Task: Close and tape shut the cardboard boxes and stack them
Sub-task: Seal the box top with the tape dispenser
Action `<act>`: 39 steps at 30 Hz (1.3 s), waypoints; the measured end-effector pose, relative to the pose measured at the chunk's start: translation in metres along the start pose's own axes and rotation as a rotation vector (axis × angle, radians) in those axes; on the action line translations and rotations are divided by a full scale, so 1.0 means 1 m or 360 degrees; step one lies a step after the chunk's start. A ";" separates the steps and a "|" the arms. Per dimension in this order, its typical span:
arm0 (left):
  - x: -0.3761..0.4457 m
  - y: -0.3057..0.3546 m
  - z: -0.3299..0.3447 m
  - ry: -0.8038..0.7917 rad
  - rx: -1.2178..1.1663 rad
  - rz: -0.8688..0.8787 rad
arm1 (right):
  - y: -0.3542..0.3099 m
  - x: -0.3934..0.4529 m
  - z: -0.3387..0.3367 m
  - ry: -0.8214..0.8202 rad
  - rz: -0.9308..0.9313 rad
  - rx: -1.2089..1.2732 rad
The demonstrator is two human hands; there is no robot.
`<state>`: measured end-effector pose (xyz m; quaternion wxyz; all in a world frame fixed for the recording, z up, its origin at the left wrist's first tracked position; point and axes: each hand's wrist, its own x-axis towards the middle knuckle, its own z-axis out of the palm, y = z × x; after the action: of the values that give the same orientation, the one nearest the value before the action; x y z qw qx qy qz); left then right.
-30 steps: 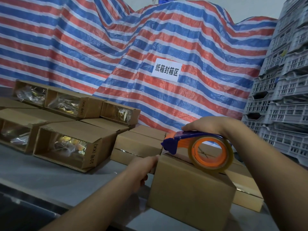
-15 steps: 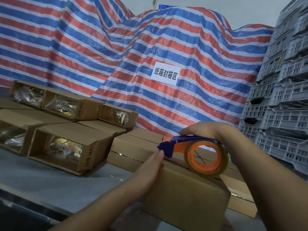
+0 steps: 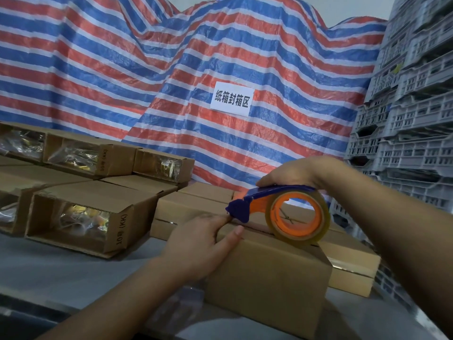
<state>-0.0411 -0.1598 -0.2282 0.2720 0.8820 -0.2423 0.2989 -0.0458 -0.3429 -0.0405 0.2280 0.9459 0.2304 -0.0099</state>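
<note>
Box [image 3: 267,273]: flaps closed, taping under way.
Right hand [image 3: 291,173]: grips tape dispenser [image 3: 282,209] above seam.
Left hand [image 3: 198,244]: fingers flat, pressing box's near end.
Next: likely a steady pull along the seam.

The single head-worn camera looked forward and down from close above the left hand's fingers [image 3: 220,231], facing the striped tarp [image 3: 220,57] beyond them.

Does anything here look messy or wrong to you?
Mostly no. Several boxes lie on their sides, ends unsealed, shiny plastic-wrapped contents showing. They probably just await taping; the right hand holds the tape dispenser on the front box.
</note>
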 end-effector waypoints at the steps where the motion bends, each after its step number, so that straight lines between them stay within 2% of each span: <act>1: 0.000 -0.001 0.001 0.0001 0.0001 -0.0016 | 0.003 -0.005 0.000 -0.0045 0.0072 0.0058; 8: 0.000 0.002 -0.002 -0.0073 0.0029 -0.0033 | 0.023 -0.032 0.012 -0.0242 0.0173 -0.0211; 9: 0.002 0.004 -0.005 -0.0104 0.0023 -0.0015 | 0.017 -0.031 0.012 -0.0308 0.0254 -0.0144; 14: 0.010 0.021 -0.022 -0.0234 0.0078 0.0045 | 0.005 -0.027 0.007 -0.0454 0.0288 -0.0142; 16: 0.011 0.026 -0.023 -0.0263 0.0146 0.0095 | 0.006 -0.027 0.009 -0.0453 0.0274 -0.0183; 20: 0.012 0.032 -0.022 -0.0482 0.0125 0.0120 | 0.005 -0.026 0.009 -0.0429 0.0259 -0.0152; 26: 0.012 0.031 -0.018 -0.0384 0.0276 0.0171 | 0.033 -0.046 0.018 -0.0216 0.0128 -0.0044; 32: 0.010 0.032 -0.020 -0.0345 0.0273 0.0203 | 0.070 -0.068 0.035 -0.0316 0.0233 -0.0057; 36: 0.010 0.033 -0.024 -0.0402 0.0262 0.0218 | 0.059 -0.068 0.038 -0.0444 0.0260 -0.0196; 39: 0.019 0.041 -0.028 -0.0454 0.0344 0.0196 | 0.060 -0.063 0.042 -0.0443 0.0310 -0.0193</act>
<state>-0.0631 -0.1778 -0.1835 0.1197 0.9231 -0.2984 0.2111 -0.0718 -0.4357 -0.0446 0.3143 0.9378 0.1040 -0.1046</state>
